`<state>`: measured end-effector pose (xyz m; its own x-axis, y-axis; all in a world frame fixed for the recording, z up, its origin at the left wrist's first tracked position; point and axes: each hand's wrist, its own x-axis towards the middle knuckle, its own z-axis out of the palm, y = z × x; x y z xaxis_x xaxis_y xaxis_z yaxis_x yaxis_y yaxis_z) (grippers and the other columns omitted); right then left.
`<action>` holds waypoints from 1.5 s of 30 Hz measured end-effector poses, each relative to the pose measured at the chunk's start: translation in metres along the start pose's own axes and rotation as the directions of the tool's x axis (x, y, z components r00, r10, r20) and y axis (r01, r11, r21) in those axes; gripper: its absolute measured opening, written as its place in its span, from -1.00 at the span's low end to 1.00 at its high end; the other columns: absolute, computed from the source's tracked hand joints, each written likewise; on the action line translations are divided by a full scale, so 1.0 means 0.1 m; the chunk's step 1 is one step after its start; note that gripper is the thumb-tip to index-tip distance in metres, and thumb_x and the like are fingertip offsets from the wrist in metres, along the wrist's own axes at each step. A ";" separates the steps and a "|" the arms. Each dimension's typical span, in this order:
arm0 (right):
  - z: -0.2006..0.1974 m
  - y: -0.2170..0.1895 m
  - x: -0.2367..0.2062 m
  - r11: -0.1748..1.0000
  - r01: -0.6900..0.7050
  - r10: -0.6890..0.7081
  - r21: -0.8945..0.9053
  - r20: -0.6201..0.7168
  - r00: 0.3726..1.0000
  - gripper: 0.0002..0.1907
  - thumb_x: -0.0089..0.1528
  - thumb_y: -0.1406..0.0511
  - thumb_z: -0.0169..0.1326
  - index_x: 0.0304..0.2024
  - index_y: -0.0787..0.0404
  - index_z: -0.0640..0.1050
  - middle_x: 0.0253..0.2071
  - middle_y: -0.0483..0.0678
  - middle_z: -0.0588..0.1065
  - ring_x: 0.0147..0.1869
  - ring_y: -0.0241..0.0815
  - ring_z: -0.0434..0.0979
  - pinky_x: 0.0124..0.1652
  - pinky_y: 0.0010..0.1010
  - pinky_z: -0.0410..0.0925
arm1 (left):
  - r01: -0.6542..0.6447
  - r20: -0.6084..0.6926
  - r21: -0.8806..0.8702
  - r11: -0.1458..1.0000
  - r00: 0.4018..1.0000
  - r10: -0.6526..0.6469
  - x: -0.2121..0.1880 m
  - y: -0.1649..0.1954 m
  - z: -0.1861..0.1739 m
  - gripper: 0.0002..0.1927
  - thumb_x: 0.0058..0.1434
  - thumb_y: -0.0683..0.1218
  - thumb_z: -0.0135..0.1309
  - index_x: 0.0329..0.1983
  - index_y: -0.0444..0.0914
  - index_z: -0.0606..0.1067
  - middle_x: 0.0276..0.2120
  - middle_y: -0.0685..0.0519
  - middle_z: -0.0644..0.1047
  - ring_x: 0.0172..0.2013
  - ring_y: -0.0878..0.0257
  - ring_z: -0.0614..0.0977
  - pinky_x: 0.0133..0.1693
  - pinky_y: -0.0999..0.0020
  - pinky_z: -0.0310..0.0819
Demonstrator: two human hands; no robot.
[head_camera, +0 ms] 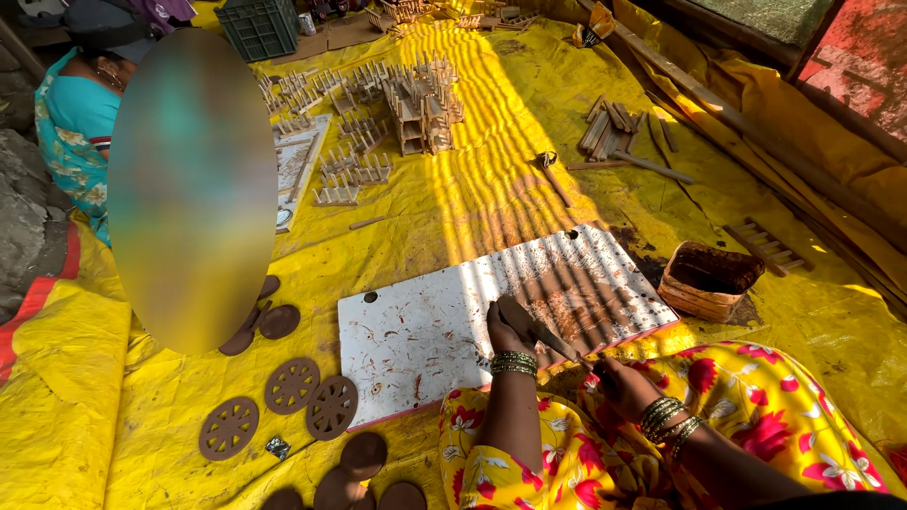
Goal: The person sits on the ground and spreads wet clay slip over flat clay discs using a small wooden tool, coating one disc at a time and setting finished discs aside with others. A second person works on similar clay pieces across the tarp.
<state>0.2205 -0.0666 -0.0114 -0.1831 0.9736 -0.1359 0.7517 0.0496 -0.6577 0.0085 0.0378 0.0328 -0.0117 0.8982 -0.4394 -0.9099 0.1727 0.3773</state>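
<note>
Head camera, looking down at a person seated on a yellow tarpaulin in striped sunlight. Their lap, in yellow cloth with red flowers, fills the near right.

Just beyond the knees lies a white work board, flat, smeared with brown clay. The left hand, bangles at the wrist, rests at the board's near edge, fingers closed around a small flat piece of brown clay that stands up against the board. The right hand sits nearer, over the lap, curled shut on a thin dark stick-like tool whose tip reaches toward the clay piece.

The step in hand looks like shaping or trimming the clay piece with the tool. The next move seems to need a steady left hand while the tool tip works the soft edge lightly.

Right of the board stands a small woven basket holding dark clay. To the near left, flat spoked clay wheels and plain clay discs lie on the tarpaulin. Farther off are rows of small wooden frames and a bundle of sticks. Another person sits at the far left.
</note>
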 end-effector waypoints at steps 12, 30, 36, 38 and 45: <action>0.07 0.07 0.30 0.930 -0.056 0.067 0.364 -0.019 0.998 -0.59 0.30 0.30 0.07 0.21 0.16 0.39 -0.27 -0.03 0.57 -0.42 -0.27 0.51 -0.38 -0.41 0.46 | -0.129 0.070 0.021 0.991 0.989 0.127 0.24 -0.03 -0.04 -0.57 0.38 0.31 -0.02 -0.19 -0.11 0.51 -0.56 0.16 0.41 -0.61 0.29 0.41 -0.59 0.31 0.26; 0.21 0.37 0.91 0.967 0.193 -0.207 0.166 0.072 0.976 -0.47 0.38 0.25 -0.05 0.40 0.16 0.26 0.28 0.21 0.45 0.31 0.03 0.51 0.23 -0.22 0.38 | -0.191 -0.059 0.271 0.943 0.975 0.214 1.02 -0.24 -0.47 -0.54 0.37 0.20 0.11 0.07 -0.25 0.50 -0.30 0.00 0.53 -0.37 0.27 0.54 -0.40 0.34 0.40; 0.29 0.17 0.81 1.000 0.022 -0.022 0.004 0.268 0.963 -0.27 0.29 0.29 -0.07 0.52 -0.06 0.10 -0.35 0.10 0.58 -0.38 0.03 0.55 -0.31 -0.14 0.43 | -0.173 -0.115 0.312 0.934 0.969 0.217 0.97 -0.22 -0.70 -0.61 0.26 0.20 0.12 -0.11 -0.19 0.51 -0.45 0.08 0.56 -0.56 0.35 0.53 -0.61 0.45 0.33; 0.33 0.18 0.77 0.967 0.253 -0.238 -0.018 0.281 0.930 -0.11 0.17 0.28 0.08 0.52 0.02 0.07 -0.46 0.10 0.49 -0.51 0.01 0.41 -0.43 -0.09 0.33 | -0.246 -0.033 0.278 0.929 0.964 0.265 0.98 -0.17 -0.78 -0.56 0.38 0.21 0.17 -0.13 -0.26 0.45 -0.41 0.01 0.55 -0.58 0.34 0.48 -0.61 0.47 0.30; 0.28 0.08 0.66 0.981 0.165 -0.182 0.103 0.181 0.966 -0.47 0.38 -0.02 -0.12 0.40 -0.19 0.35 -0.60 0.17 0.48 -0.55 0.05 0.47 -0.37 -0.14 0.38 | -0.182 -0.291 0.159 0.970 0.930 0.223 0.94 -0.05 -0.86 -0.59 0.23 0.20 -0.02 0.02 -0.08 0.51 -0.11 0.14 0.60 -0.14 0.29 0.62 -0.10 0.31 0.54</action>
<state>0.1969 -0.0083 -0.0460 -0.4285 0.8916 -0.1461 0.6421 0.1867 -0.7435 -0.0236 0.0872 -0.0803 -0.3341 0.7565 -0.5622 -0.8148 0.0680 0.5757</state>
